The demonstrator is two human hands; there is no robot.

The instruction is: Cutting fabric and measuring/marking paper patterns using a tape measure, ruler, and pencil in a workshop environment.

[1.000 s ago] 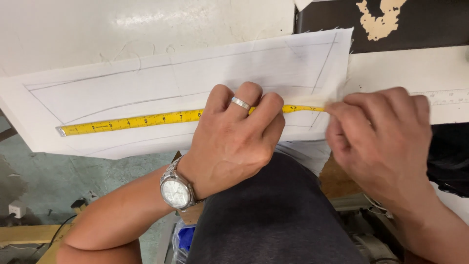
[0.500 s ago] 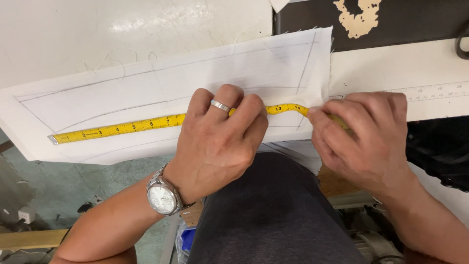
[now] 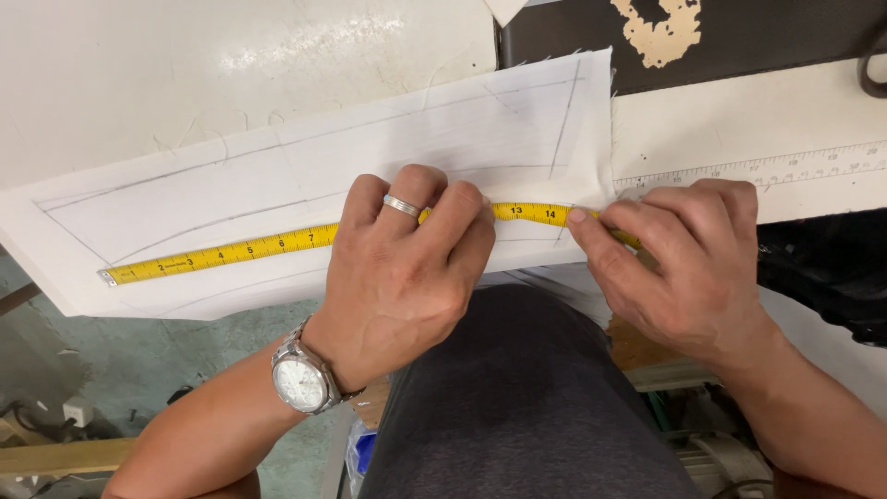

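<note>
1 yellow tape measure lies along a curved line on 1 white paper pattern. The left hand presses it flat; the right hand pinches its end. 1 ruler lies rightmost.

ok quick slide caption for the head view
Left hand and right hand press a yellow tape along a curved line on a white pattern piece.
</note>
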